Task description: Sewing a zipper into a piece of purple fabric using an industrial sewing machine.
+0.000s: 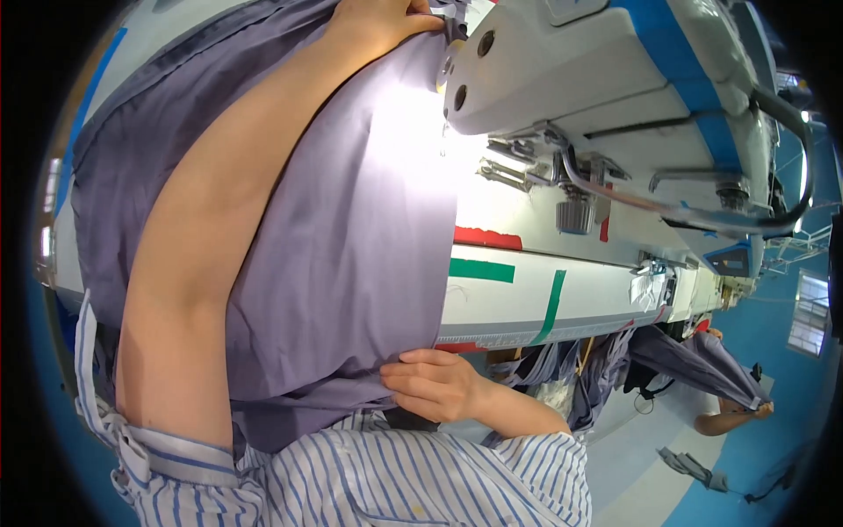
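Observation:
A large piece of purple-grey fabric (342, 255) lies across the sewing machine's table and hangs over its near edge. My left arm reaches over it to the far end, where my left hand (378, 25) grips the fabric's edge beside the machine head; the picture's top edge cuts off part of this hand. Near my body, my right hand (435, 385) has its fingers closed on the fabric's lower right edge, where it bunches in folds. The white sewing machine (562, 79) stands to the right, its lamp glaring on the cloth. The needle area is hard to make out.
A ruler strip (527, 335) runs along the table's front edge, with green tape (483, 270) and red tape (487, 237) on the surface. A bent metal lever (685, 218) juts from the machine. Further right, another person's hand (762, 409) holds purple-grey cloth (702, 364).

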The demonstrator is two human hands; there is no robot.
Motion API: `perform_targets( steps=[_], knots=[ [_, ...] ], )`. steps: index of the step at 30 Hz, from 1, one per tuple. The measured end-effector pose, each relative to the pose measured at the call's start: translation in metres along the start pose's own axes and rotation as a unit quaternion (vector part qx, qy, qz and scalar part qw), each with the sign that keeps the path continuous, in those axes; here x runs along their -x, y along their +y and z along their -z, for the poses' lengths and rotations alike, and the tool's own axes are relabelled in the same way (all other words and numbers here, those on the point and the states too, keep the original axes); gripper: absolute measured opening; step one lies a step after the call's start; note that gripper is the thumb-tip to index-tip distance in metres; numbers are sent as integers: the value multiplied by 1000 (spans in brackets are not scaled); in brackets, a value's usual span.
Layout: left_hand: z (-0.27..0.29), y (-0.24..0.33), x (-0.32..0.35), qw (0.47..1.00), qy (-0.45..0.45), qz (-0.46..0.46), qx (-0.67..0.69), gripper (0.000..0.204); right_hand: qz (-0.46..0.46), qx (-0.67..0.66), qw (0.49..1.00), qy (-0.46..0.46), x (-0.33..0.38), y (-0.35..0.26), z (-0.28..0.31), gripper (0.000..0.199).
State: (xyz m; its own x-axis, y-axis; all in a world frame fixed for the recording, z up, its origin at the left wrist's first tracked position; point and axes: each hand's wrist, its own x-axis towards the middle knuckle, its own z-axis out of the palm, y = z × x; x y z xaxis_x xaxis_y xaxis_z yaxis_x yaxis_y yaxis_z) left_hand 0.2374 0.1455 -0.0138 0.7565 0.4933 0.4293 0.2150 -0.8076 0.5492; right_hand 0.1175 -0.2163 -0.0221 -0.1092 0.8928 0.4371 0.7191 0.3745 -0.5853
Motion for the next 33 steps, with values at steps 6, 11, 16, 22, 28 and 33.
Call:
perform_targets(
  steps=[6,11,16,22,28,33],
  knots=[
    [-5,-14,-27,999,12,-8,33,28,-25,-49,998,1,-17,5,16,12],
    [-6,-24,-48,999,13,-13,42,28,-68,-76,995,6,-40,13,35,3],
    [1,-41,-75,991,19,-40,127,31,-75,-121,990,-23,-65,23,53,5],
    [3,-56,-100,1000,16,1,8,31,-107,-157,982,-7,-75,34,61,11],
    [1,-69,-121,999,-39,-3,-11,32,-112,-176,978,-11,-76,35,63,13],
    [5,-61,-91,974,-215,-18,62,60,-100,-176,979,-35,-58,39,56,12]
  ],
)
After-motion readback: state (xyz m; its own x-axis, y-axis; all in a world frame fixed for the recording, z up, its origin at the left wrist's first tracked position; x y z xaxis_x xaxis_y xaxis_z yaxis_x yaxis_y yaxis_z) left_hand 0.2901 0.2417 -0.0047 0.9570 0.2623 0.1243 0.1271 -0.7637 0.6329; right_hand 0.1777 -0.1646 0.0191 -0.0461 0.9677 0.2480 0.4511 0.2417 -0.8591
